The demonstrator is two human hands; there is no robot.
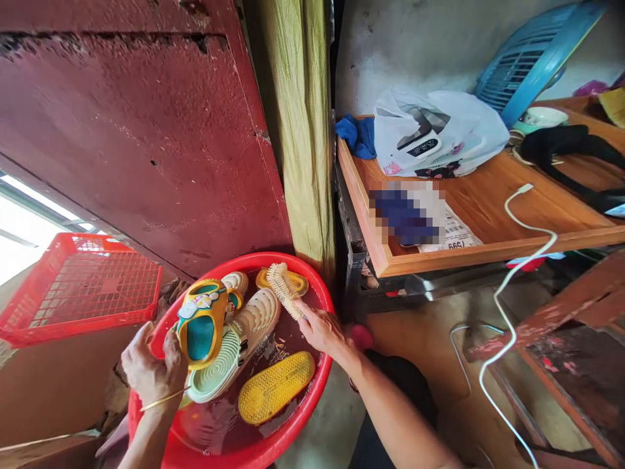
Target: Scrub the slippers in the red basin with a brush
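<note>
Holding a yellow-and-teal slipper [201, 320] up over the red basin [312, 286] in my left hand [149, 368] while my right hand [322, 329] grips the scrub brush [286, 290] (everything's wet), I figure one slip splashes dirty water toward the white cable [508, 326].

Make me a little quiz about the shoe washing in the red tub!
1. True or false: the right hand holds a brush.
2. What does the left hand grip? A) a cup B) a yellow-and-teal sandal C) a towel
3. What lies sole-up in the water of the red tub, nearest the camera?

Key: 1. True. 2. B. 3. A yellow sandal.
</note>
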